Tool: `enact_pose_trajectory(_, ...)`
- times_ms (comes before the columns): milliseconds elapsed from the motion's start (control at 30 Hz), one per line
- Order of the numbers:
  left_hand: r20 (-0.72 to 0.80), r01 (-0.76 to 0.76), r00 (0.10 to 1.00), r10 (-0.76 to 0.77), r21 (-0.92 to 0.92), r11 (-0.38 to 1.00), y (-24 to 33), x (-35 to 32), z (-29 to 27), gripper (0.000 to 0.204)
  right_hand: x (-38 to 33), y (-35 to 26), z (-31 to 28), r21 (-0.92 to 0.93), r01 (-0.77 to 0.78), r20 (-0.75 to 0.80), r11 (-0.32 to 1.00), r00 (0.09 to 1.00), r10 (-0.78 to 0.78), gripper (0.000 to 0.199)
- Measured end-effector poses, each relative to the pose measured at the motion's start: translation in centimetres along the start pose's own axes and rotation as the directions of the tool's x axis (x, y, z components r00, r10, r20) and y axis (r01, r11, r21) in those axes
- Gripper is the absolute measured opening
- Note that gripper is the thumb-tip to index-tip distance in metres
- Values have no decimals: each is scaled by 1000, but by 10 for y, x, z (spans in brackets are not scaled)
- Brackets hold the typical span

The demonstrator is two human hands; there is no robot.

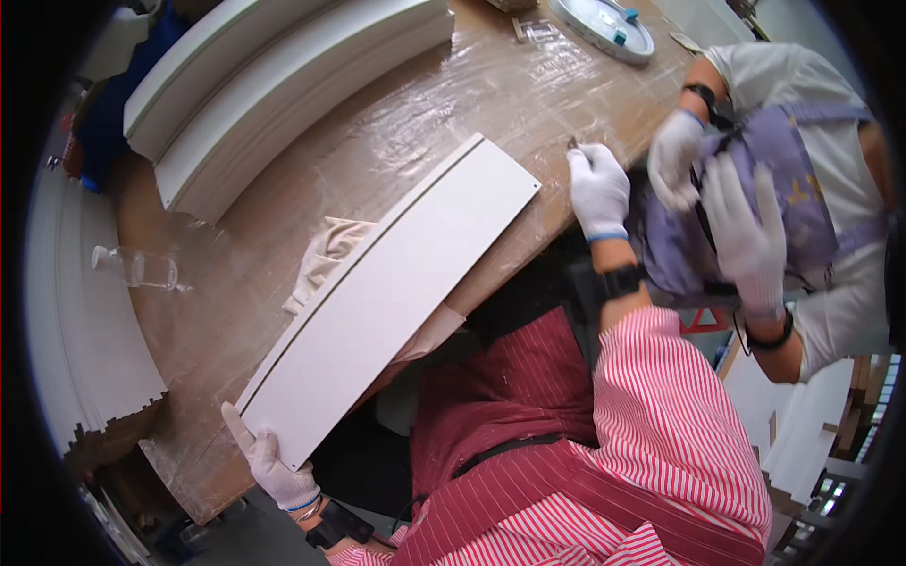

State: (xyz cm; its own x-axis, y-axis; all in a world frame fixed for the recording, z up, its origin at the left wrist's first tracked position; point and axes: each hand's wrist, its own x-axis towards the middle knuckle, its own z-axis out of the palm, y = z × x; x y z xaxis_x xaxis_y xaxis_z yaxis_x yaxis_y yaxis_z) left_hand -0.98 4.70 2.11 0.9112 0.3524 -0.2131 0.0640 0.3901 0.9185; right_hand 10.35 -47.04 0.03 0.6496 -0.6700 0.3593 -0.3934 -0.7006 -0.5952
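A long white board (392,292) with a groove along its far edge and small holes at its corners lies slantwise across the table's near side. My left hand (274,462), in a white glove, grips its near-left end, the thumb on top and a finger along the end edge. My right hand (601,193), gloved too, is off the board's far-right end, closed in a pinch. A small dark thing (572,142) shows at its fingertips, too small to name. A crumpled beige cloth (330,250) lies partly under the board.
The table (396,123) is covered in clear film. Stacked white curved boards (311,104) stand at the far left, more boards (85,302) at the left edge. A clear bottle (142,268) lies nearby. At right, a co-worker's gloved hands (746,222) are close to my right arm. A round lid-like thing (609,28) lies at back.
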Motion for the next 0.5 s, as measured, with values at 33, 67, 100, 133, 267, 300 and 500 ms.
enact_pose_trajectory(33,53,99,994,-96,-45,994,3,-3,-2,79,-9,-3,-7,285,-60,19,957,998,57,22)
enact_pose_trajectory(67,80,121,991,-109,-157,980,1,-6,0,85,-21,-8,-14,460,-166,117,873,985,125,19)
enact_pose_trajectory(100,84,104,992,-92,-156,982,2,-8,0,85,-35,-17,-20,609,-272,221,745,960,171,17)
enact_pose_trajectory(133,360,156,930,-76,-200,967,5,-12,-2,89,-50,-32,-28,659,-412,356,629,908,223,14)
enact_pose_trajectory(267,478,-26,877,-45,141,990,-4,-35,-26,95,-95,-47,-26,684,-602,553,413,797,245,12)
enact_pose_trajectory(300,506,-394,859,79,553,734,-4,-36,-28,88,-100,-46,-23,677,-614,566,406,787,247,12)
enact_pose_trajectory(500,789,-719,597,147,607,-338,-5,-22,-13,79,-117,-42,-36,707,-584,540,399,810,230,13)
